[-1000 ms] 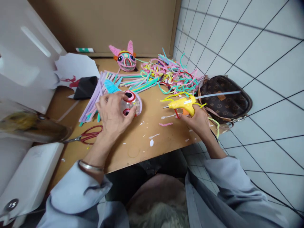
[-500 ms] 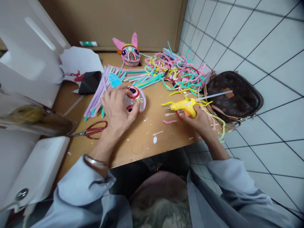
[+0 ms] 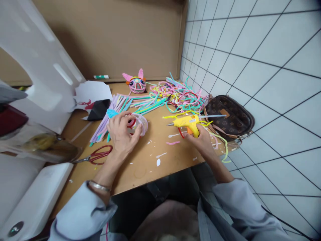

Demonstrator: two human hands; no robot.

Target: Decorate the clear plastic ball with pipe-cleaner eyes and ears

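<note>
My left hand [image 3: 121, 135] is closed around a clear, rounded plastic craft head [image 3: 143, 122] with a lilac rim and red-ringed eyes. Its fingers cover much of the piece, and a fuzzy blue ear [image 3: 112, 113] shows above the hand. In my right hand [image 3: 202, 142] is a yellow hot glue gun [image 3: 189, 122], its nozzle pointing left toward the craft head but apart from it. A pale glue stick [image 3: 213, 116] sticks out of the gun's back end.
Behind lie lilac and green pipe cleaners [image 3: 100, 129], a tangled colourful pile [image 3: 183, 95] and a pink-eared craft head [image 3: 137, 84]. Red-handled scissors [image 3: 100, 155] and a black phone-like object [image 3: 99, 109] are left. A brown patterned bag [image 3: 230, 115] sits right. Paper scraps dot the table [image 3: 140, 182].
The camera view has tilted up, so the table sits lower in the picture. The craft head has turned in my left hand, its eyes showing less. My right hand still holds the glue gun.
</note>
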